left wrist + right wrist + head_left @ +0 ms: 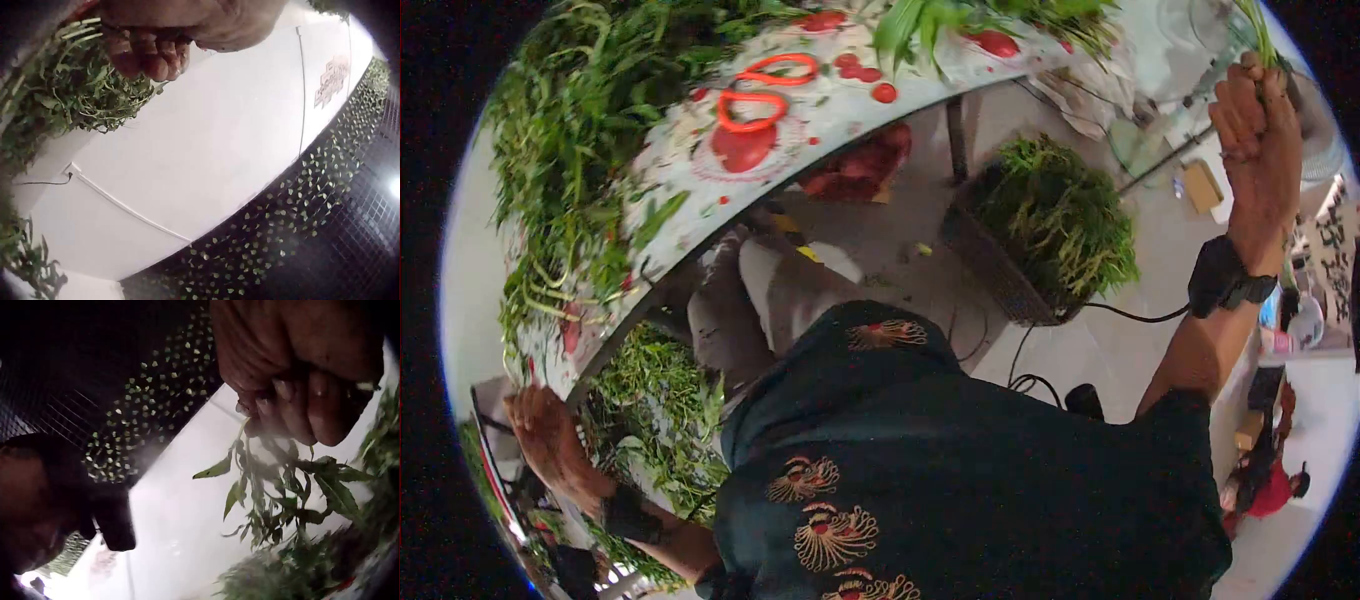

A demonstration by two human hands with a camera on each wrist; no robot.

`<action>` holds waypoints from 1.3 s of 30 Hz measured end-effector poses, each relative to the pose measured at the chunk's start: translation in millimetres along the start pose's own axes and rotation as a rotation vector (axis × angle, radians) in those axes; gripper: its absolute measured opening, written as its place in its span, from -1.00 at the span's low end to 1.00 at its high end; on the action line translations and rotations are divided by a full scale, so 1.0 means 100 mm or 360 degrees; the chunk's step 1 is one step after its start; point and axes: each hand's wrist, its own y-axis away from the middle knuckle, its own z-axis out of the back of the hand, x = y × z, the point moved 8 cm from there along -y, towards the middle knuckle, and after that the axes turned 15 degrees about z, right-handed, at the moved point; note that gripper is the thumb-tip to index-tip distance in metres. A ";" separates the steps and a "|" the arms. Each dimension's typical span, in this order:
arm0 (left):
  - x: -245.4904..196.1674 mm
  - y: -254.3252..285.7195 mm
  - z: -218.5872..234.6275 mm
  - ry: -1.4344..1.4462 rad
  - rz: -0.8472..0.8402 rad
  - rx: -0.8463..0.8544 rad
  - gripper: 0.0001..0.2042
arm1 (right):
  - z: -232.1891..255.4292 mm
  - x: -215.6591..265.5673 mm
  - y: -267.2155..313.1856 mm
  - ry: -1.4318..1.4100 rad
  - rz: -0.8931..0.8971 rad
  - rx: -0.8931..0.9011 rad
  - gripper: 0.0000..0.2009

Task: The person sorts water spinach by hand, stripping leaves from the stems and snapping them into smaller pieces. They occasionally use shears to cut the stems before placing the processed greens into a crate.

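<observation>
Raised at the upper right of the head view, my right hand [1255, 120] grips a small bunch of leafy greens [281, 500] by the stems. In the right wrist view its fingers [312, 406] are curled round the stems, and the leaves hang below. My left hand [550, 440] is at the table's left edge, beside the large pile of leafy greens [590, 110]. The left wrist view shows its fingers [153, 59] curled, with greens [81, 87] close by. Its palm is hidden, so I cannot tell whether it holds anything.
Scissors with orange handles [752, 126] lie on the red-patterned white table [665, 210]. A dark crate [1000, 258] of greens stands on the floor, with a cable [1140, 317] near it. More greens [660, 400] lie below the table at left. Another person [1270, 490] is at far right.
</observation>
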 end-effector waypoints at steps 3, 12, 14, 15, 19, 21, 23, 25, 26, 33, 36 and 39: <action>0.07 0.12 0.06 -0.0010 -0.0020 -0.0034 -0.76 | 0.63 0.13 0.41 0.0451 0.0229 -0.0582 -0.70; 0.14 0.15 0.11 -0.0363 -0.0121 -0.0121 -0.82 | 2.07 -1.00 1.77 0.0918 -0.0285 -0.1340 -0.78; 0.24 0.15 0.03 -0.0385 -0.0059 -0.0104 -0.82 | 2.14 -1.24 2.10 0.0861 -0.0345 -0.1450 -0.79; 0.21 0.21 0.09 -0.0477 -0.0251 -0.0468 -0.82 | 2.15 -1.38 2.29 0.0754 -0.0463 -0.1597 -0.78; 0.20 0.29 0.19 -0.0376 -0.0277 -0.0633 -0.83 | 2.34 -1.69 2.83 0.0624 -0.0677 -0.1736 -0.78; 0.18 0.26 0.31 -0.0392 -0.0259 -0.0728 -0.83 | 2.43 -1.72 2.97 0.0641 -0.0727 -0.1844 -0.78; 0.17 0.27 0.41 -0.0409 -0.0248 -0.0830 -0.83 | 2.53 -1.73 3.04 0.0654 -0.0782 -0.1944 -0.78; 0.50 0.10 0.08 -0.0564 0.0103 -0.0259 -0.81 | 2.71 -1.48 2.80 0.0916 -0.0430 -0.1841 -0.76; 0.43 0.10 0.16 -0.0566 0.0106 -0.0267 -0.81 | 2.76 -1.38 2.67 0.0984 -0.0340 -0.1860 -0.76; 0.35 0.12 0.33 -0.0484 -0.0150 -0.0670 -0.82 | 2.80 -1.43 1.80 0.1137 -0.0168 -0.1597 -0.78; 0.33 0.25 0.39 -0.0452 -0.0189 -0.0832 -0.82 | 2.63 -1.96 1.77 0.1286 -0.0316 -0.1200 -0.77; 0.10 0.48 0.69 -0.0985 -0.0243 -0.1171 -0.82 | 3.61 -3.37 2.42 0.0887 -0.0591 -0.1260 -0.80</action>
